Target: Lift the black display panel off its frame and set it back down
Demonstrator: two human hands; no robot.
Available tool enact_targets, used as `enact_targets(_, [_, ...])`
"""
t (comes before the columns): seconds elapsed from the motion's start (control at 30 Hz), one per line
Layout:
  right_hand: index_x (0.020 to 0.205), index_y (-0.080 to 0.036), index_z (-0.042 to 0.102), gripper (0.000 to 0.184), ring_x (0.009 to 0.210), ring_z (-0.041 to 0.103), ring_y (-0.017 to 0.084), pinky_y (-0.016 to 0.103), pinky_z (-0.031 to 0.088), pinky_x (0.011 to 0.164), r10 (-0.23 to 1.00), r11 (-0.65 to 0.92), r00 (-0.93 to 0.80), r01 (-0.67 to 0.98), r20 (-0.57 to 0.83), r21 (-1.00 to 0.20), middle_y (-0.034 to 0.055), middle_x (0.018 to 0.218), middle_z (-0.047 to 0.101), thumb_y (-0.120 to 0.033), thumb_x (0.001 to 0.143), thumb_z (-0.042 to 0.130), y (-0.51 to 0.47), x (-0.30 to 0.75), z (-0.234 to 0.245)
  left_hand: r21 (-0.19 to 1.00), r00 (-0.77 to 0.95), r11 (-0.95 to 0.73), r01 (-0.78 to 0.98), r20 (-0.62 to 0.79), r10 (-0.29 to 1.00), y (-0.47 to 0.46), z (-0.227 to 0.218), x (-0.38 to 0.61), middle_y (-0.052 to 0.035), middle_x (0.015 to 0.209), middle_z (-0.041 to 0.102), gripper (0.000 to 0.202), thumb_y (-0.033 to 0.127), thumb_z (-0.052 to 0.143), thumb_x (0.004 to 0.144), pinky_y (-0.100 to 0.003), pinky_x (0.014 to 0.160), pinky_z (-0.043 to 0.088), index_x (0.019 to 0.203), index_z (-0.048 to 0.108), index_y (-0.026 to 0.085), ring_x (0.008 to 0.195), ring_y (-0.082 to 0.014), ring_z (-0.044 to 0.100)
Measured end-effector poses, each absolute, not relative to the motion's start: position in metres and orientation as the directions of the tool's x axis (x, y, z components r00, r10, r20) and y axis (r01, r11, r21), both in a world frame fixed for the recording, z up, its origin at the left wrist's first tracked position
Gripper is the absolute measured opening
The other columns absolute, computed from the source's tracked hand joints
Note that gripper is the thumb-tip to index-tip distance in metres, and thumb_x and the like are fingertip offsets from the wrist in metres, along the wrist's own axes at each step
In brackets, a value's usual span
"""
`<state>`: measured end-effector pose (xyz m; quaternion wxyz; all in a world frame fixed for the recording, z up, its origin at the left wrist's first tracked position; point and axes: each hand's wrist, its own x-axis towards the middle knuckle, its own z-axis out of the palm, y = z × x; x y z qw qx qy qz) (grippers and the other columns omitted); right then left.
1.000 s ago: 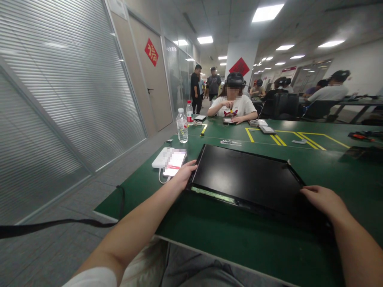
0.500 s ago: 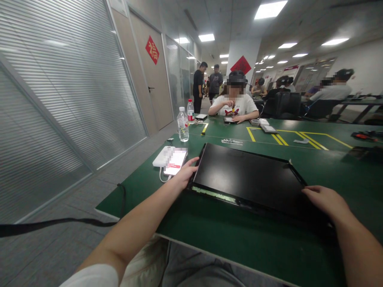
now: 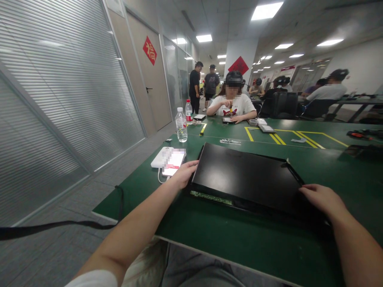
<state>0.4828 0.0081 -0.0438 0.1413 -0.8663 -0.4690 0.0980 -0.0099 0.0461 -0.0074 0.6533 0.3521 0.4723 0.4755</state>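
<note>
A large flat black panel [image 3: 245, 175] lies on the green table [image 3: 227, 235] in front of me, with a strip of green circuit board showing along its near edge. My left hand [image 3: 184, 173] grips the panel's near left corner, thumb on top. At the near right corner my right hand [image 3: 324, 199] rests on the panel's edge, fingers curled over it.
A phone on a white power bank [image 3: 167, 159] lies just left of my left hand. Two water bottles [image 3: 181, 125] stand farther back. A person [image 3: 231, 104] works at the far side, others sit and stand behind. A black strap [image 3: 60, 224] hangs off the table's left edge.
The panel's near edge sits slightly lower and flatter than before. Both hands stay on its corners. The view has shifted a little.
</note>
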Motion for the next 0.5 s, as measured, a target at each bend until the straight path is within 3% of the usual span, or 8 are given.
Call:
enact_targets(0.27, [0.114,-0.017,0.08,0.051,0.113,0.07,0.035,0.039,0.055,0.087,0.857,-0.506,0.512,0.817,-0.055,-0.275,0.0189,0.122,0.075,-0.049,0.087,0.051,0.006,0.476,-0.04,0.937,0.065,0.293,-0.188,-0.286,0.956,0.04,0.004,-0.008,-0.009,0.094,0.084,0.044,-0.003,0.064,0.079,-0.025,0.067,0.061,0.115,0.082,0.015,0.075,-0.0193,0.078])
enact_targets(0.5, [0.104,-0.019,0.082,0.043,0.107,0.072,0.036,0.041,0.056,0.085,0.858,-0.484,0.514,0.806,-0.004,-0.34,0.0183,0.115,0.077,-0.047,0.084,0.057,0.005,0.47,-0.04,0.959,0.004,0.247,-0.139,-0.249,0.968,0.038,0.003,-0.008,-0.01,0.088,0.082,0.014,0.026,0.075,0.086,-0.029,0.073,0.06,0.092,0.081,0.014,0.087,-0.0248,0.077])
